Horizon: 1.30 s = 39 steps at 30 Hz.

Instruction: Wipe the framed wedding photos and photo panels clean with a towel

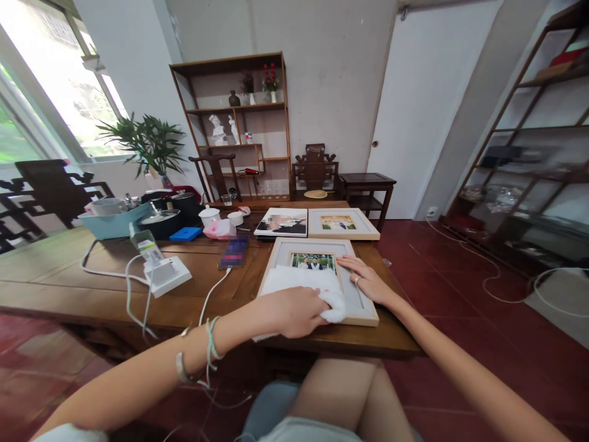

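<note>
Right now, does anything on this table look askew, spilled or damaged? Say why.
No spill shows, nor damage on the visible part of the frame under the white cloth. Untidy: the white cable from the phone hangs loose over the near edge of the table.

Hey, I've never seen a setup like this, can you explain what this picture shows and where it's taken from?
There's no machine here, just a person's two bare hands, seen from a camera worn on the head, looking forward and down. The left hand grips a white cloth lying partly over a framed photo; the right hand rests on its right side. The frame lies on a wooden table. Behind it lie two more pictures; leftward are a phone and dark pots.
</note>
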### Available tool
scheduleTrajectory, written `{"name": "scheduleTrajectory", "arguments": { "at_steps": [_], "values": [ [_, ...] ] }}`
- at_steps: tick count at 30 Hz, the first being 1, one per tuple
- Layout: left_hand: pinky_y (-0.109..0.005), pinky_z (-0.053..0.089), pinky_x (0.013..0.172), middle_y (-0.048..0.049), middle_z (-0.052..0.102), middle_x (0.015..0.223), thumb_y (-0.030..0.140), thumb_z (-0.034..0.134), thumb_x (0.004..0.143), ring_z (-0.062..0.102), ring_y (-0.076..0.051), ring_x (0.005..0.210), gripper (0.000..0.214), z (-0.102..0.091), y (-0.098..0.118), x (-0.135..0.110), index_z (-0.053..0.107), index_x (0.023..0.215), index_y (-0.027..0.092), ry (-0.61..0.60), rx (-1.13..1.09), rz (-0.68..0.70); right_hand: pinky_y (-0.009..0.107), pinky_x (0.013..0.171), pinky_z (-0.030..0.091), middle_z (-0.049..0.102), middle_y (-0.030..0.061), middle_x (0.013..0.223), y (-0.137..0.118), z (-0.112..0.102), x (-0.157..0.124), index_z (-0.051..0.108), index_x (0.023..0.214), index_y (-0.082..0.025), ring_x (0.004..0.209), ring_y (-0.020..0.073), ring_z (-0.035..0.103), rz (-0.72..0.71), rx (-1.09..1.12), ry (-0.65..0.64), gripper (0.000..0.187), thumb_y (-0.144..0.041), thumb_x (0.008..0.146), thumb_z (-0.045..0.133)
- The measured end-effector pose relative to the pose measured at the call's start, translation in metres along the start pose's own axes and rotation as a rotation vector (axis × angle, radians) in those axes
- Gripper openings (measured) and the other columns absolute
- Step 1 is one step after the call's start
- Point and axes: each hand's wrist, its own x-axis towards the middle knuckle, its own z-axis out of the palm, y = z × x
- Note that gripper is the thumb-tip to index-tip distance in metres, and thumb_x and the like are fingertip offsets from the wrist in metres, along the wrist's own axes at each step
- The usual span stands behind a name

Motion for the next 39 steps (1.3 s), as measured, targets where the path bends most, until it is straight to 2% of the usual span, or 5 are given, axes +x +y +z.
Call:
{"name": "scheduleTrajectory", "arguments": {
  "at_steps": [5,16,22,29,39],
  "values": [
    [-0.037,0.039,0.093,-0.0098,0.062,0.105,0.022,0.032,0.092,0.047,-0.025,0.117,0.027,0.014,0.001,0.010,0.059,0.094,0.016,0.064,-0.045,0.034,0.050,0.106,0.028,0.058,0.0067,0.123,0.000,0.001,0.000,0.060,0.114,-0.022,0.123,0.0237,0.043,-0.007,-0.004,0.004,0.045,-0.016,0.073,0.043],
    [-0.046,0.017,0.106,-0.0149,0.025,0.144,0.018,0.030,0.092,0.008,-0.026,0.136,0.033,0.037,-0.088,0.093,0.048,0.119,0.013,0.291,0.037,-0.140,0.052,0.105,0.028,0.056,0.0072,0.125,0.003,-0.001,0.000,0.058,0.117,-0.022,0.123,0.0257,0.042,-0.026,-0.011,-0.019,0.046,-0.016,0.074,0.043],
    [-0.051,0.027,0.100,-0.0206,0.031,0.140,0.016,0.032,0.090,0.025,-0.031,0.131,0.033,0.030,-0.060,0.093,0.048,0.119,0.010,0.219,0.049,-0.154,0.053,0.105,0.028,0.057,0.0081,0.124,0.001,-0.001,0.001,0.060,0.115,-0.022,0.122,0.0268,0.043,-0.004,-0.021,-0.025,0.047,-0.014,0.071,0.044],
    [-0.042,0.044,0.083,-0.0189,0.052,0.121,0.024,0.035,0.089,0.055,-0.030,0.104,0.028,0.011,0.013,0.031,0.059,0.097,0.012,0.078,0.035,-0.050,0.052,0.106,0.026,0.058,0.0066,0.124,0.002,0.001,0.001,0.060,0.115,-0.023,0.123,0.0250,0.043,-0.017,0.011,-0.006,0.048,-0.013,0.071,0.043],
    [-0.054,0.025,0.100,-0.0201,0.029,0.139,0.025,0.030,0.092,0.020,-0.035,0.132,0.033,0.027,0.009,0.067,0.049,0.115,0.011,0.211,-0.182,-0.189,0.048,0.105,0.030,0.058,0.0078,0.123,0.000,-0.001,0.001,0.061,0.112,-0.023,0.120,0.0245,0.046,-0.003,0.035,-0.003,0.038,-0.021,0.077,0.047]
  ]
}}
